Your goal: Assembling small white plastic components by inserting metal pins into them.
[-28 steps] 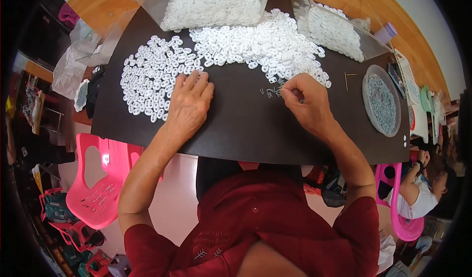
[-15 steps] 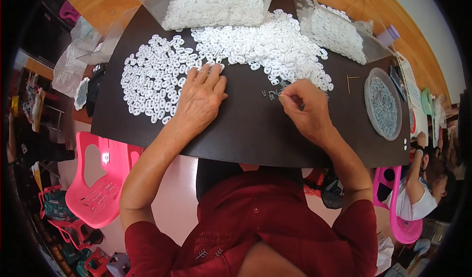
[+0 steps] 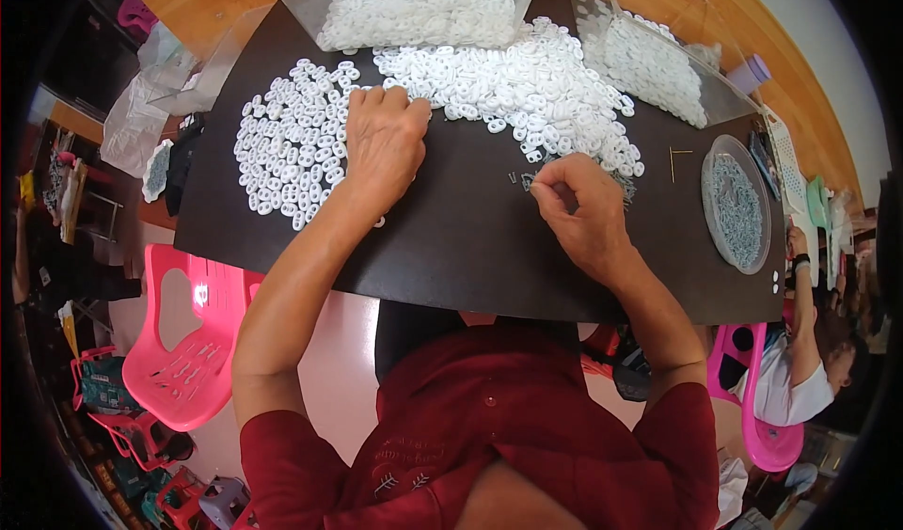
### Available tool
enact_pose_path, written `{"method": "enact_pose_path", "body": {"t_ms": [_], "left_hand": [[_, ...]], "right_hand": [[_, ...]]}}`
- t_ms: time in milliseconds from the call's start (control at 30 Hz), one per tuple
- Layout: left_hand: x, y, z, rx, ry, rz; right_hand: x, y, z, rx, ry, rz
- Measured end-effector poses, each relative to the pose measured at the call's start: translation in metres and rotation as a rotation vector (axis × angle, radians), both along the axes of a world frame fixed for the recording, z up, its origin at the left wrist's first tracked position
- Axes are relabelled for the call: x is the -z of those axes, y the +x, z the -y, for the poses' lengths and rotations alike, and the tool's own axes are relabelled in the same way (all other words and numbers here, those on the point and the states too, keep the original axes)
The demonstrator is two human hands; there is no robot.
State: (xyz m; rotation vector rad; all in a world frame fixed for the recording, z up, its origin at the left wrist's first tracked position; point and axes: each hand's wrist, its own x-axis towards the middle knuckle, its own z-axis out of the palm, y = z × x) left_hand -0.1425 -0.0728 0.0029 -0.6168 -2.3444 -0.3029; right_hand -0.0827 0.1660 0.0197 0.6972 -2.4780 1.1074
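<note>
My left hand (image 3: 386,144) is bent over the dark table between a spread of white oval two-holed plastic pieces (image 3: 287,158) and a larger heap of them (image 3: 527,74). Its fingers are curled down and together; the tips are hidden, so what they hold cannot be seen. Further right, my right hand (image 3: 585,212) has thumb and forefinger closed in a pinch beside a small pile of grey screws (image 3: 529,182). Whatever is in that pinch is too small to make out. More screws show behind its knuckles.
Clear bins of white pieces stand at the back, one in the middle (image 3: 423,8) and one at the right (image 3: 644,60). A round tub of screws (image 3: 712,224) sits at the table's right side. Pink chairs (image 3: 179,379) flank the table; another person (image 3: 800,370) sits at the right.
My left hand has slid slightly forward and its fingers have gone from stretched out to curled. A white piece now shows by my left wrist. My right hand stays pinched, nearly still.
</note>
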Motion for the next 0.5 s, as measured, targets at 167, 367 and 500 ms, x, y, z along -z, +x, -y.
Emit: {"method": "enact_pose_path", "body": {"t_ms": [167, 367, 500], "left_hand": [[0.007, -0.014, -0.01, -0.089, -0.214, 0.035], [0.003, -0.006, -0.017, 0.002, -0.298, 0.084], [-0.003, -0.002, -0.022, 0.028, -0.294, 0.107]], "right_hand": [[-0.001, 0.001, 0.0, 0.017, -0.008, 0.026], [0.002, 0.002, -0.001, 0.047, -0.097, 0.077], [0.001, 0.0, -0.002, 0.025, -0.093, 0.06]]}}
